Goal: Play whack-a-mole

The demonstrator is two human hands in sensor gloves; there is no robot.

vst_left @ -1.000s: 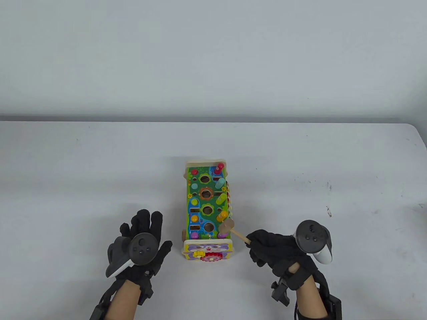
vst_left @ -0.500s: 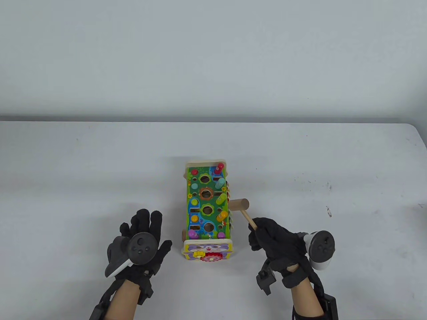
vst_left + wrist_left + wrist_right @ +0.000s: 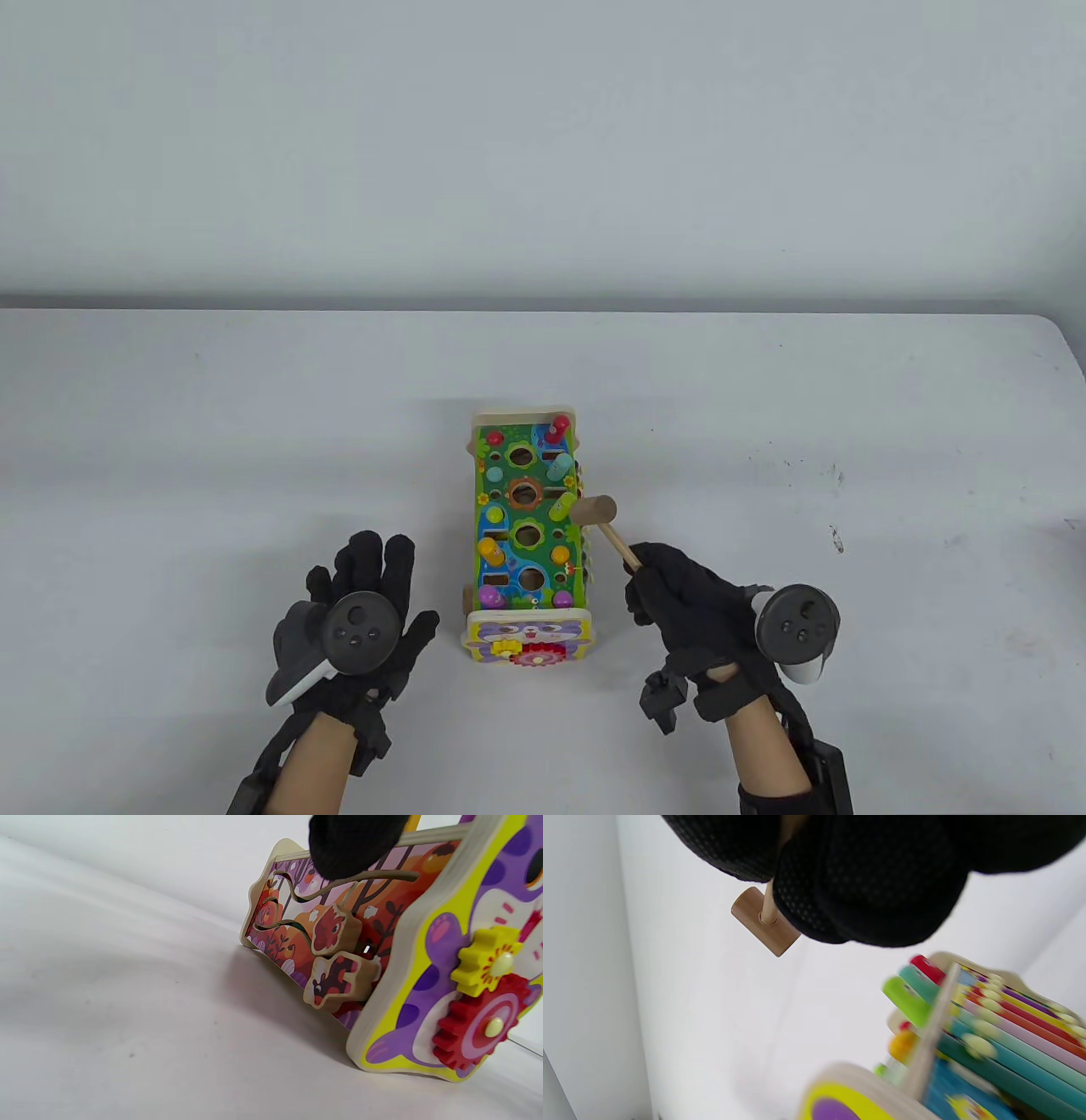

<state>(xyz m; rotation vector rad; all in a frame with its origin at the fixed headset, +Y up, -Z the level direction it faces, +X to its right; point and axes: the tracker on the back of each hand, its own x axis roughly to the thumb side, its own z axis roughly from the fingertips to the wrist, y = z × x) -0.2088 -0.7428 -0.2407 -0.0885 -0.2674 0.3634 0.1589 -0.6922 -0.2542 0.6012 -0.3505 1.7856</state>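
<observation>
Table view shows the toy box (image 3: 528,531) standing in the middle of the table (image 3: 170,424), between the two hands. The right hand (image 3: 691,607) grips the handle of a small wooden hammer (image 3: 594,512), fingers curled round the stick; the hammer head hangs just beside the box's right edge, near the green peg (image 3: 562,504), and I cannot tell whether it touches anything. The left hand (image 3: 365,611) rests flat on the table left of the box, fingers stretched forward and close together with the thumb out to the side, holding nothing.

On the right row, the red peg (image 3: 558,427), the teal peg (image 3: 562,463) and the green one stand tall, while the orange peg (image 3: 560,554) and pink peg (image 3: 562,599) sit low. On the left row the nearest two pegs stand up and the far three lie low.

My reading is that the game is partly played: two right-row pegs look knocked down and three are left, the green one likely next.
</observation>
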